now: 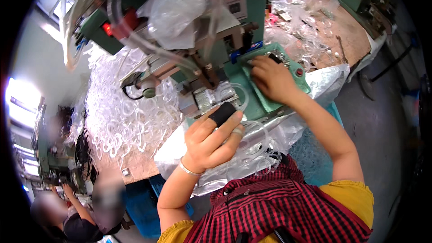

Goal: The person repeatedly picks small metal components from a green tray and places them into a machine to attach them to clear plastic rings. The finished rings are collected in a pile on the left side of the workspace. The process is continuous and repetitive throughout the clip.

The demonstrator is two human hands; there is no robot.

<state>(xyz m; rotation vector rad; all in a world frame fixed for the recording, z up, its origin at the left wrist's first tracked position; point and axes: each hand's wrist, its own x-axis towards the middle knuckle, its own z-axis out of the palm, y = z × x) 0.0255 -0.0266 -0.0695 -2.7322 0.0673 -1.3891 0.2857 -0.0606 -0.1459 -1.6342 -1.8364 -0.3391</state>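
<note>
My left hand [211, 141] has its fingers bent around a clear plastic tube loop [245, 96], in front of the machine's metal fixture [208, 99]. A black sleeve [222, 113] covers one of its fingers. The far part of the loop lies at the fixture, beneath the brown press jaws [208, 75]. My right hand [274, 79] rests over a green tray [272, 105] with fingers curled; its fingertips are partly hidden, and I cannot make out what they pinch. Small metal parts [280, 53] lie in the tray beside its fingers.
A large heap of clear loops [130, 108] covers the table on the left. More loops [263, 150] lie on the silvery sheet by my apron. A red button [299, 72] sits at the tray's right. Another person [74, 211] works at the far lower left.
</note>
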